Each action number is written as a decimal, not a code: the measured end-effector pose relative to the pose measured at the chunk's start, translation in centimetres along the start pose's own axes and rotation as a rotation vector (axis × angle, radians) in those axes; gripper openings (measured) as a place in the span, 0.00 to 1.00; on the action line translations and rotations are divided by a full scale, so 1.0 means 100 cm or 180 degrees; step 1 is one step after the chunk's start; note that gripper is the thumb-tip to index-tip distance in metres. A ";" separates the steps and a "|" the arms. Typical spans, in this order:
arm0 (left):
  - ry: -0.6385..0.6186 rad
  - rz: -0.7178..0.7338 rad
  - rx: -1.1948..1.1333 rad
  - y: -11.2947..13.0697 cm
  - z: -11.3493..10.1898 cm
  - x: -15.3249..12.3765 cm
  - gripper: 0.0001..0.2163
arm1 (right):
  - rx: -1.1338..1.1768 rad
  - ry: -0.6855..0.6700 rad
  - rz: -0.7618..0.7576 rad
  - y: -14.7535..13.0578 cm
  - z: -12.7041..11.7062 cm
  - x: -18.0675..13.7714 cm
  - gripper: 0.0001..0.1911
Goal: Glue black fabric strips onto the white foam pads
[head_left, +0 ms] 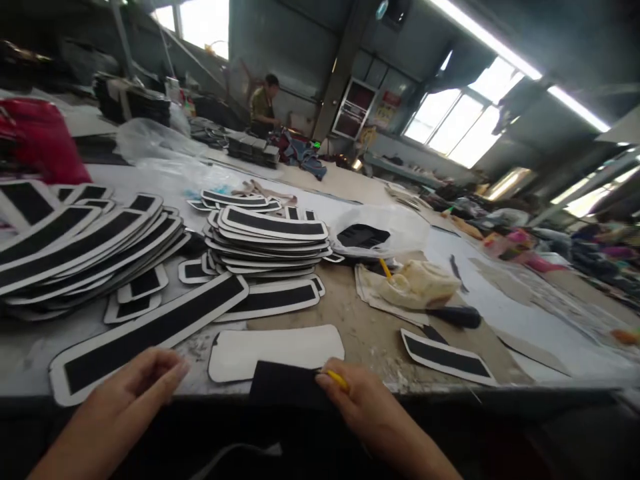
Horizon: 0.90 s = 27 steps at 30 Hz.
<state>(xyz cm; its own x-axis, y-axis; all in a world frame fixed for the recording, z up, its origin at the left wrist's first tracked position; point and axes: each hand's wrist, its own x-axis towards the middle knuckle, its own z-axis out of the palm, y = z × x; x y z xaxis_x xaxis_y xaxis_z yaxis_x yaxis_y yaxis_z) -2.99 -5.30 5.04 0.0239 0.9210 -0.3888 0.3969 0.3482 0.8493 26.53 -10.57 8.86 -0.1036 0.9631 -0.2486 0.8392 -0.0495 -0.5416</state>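
My right hand (356, 399) pinches a slim yellow tool (339, 380); its exact kind is hidden by the fingers. Its fingertips meet the corner of a black fabric piece (285, 384), which hangs over the table's front edge. Just behind that lies a plain white curved panel (277, 350). My left hand (143, 390) is open, fingers loosely bent and holding nothing. It hovers in front of a long white panel with a black strip (150, 330). A similar, smaller panel (447, 358) rests to the right.
Stacks of black-and-white panels stand at the left (100, 247) and centre (270, 243). A clear plastic bag (400, 227), a yellowish crumpled bag (423, 283) and a dark handle (457, 316) lie to the right. A person (263, 107) works at the far end.
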 end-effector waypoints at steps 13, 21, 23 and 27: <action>-0.1064 -0.0569 -0.1101 0.011 0.017 0.035 0.20 | -0.0106 -0.0703 -0.0154 -0.037 0.004 0.086 0.13; -0.1380 -0.0861 -0.1491 0.028 0.017 0.036 0.10 | -0.0294 -0.0857 -0.0038 -0.030 0.016 0.104 0.13; -0.1418 -0.0871 -0.1491 0.026 0.019 0.039 0.08 | -0.0297 -0.0869 -0.0031 -0.028 0.017 0.105 0.13; -0.1353 -0.0893 -0.1376 0.012 0.025 0.049 0.10 | -0.0278 -0.0924 0.0001 -0.029 0.018 0.107 0.12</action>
<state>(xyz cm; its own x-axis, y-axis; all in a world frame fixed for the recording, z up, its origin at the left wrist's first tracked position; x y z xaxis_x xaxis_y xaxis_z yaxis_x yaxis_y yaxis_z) -0.11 -0.78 3.28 0.3681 0.6671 -0.6476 0.0392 0.6848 0.7277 22.06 -0.63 6.35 -0.2410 0.8465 -0.4747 0.8807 -0.0148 -0.4734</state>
